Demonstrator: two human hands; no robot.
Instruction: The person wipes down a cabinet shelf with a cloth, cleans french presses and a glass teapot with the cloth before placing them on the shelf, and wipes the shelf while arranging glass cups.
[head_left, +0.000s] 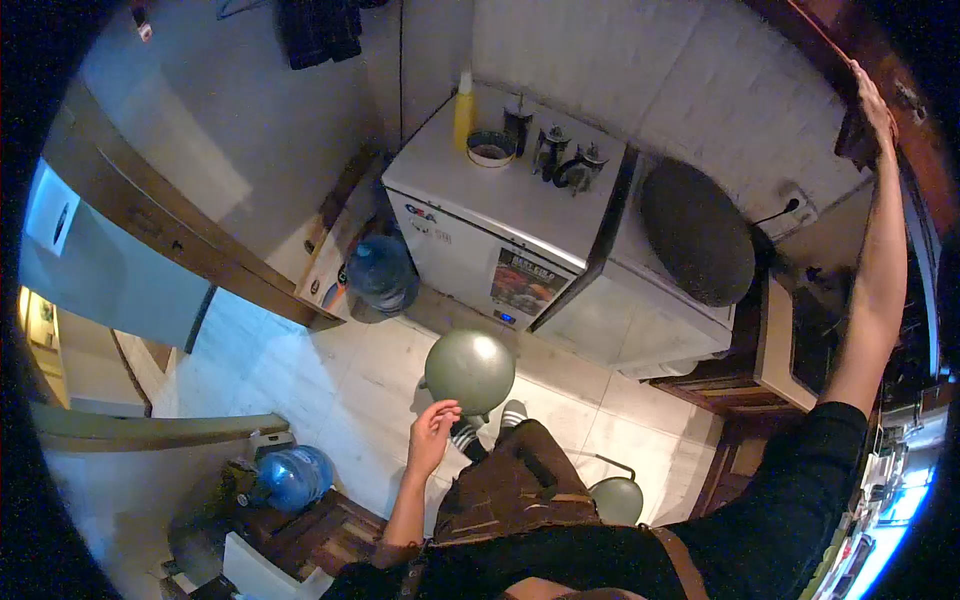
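My right hand [876, 108] is raised high at the upper right, its fingers stretched along the edge of a dark reddish-brown wooden cabinet [905, 60]. My left hand [432, 436] hangs low in front of me with loosely bent fingers and nothing visible in it. Just beyond that hand, on the floor, is a smooth, round grey-green object [470, 372]; its exact kind is unclear. In the view the fingertips overlap its near edge, but I cannot tell whether they touch. My brown apron [515, 490] and striped footwear show below.
A white chest freezer [500, 212] carries a yellow bottle [464, 118], a bowl [491, 150] and dark dispensers. Beside it, a dark round disc [697, 232] covers a white appliance [625, 315]. Blue water jugs [382, 275] [295, 478] and another green round object [617, 499] stand around me.
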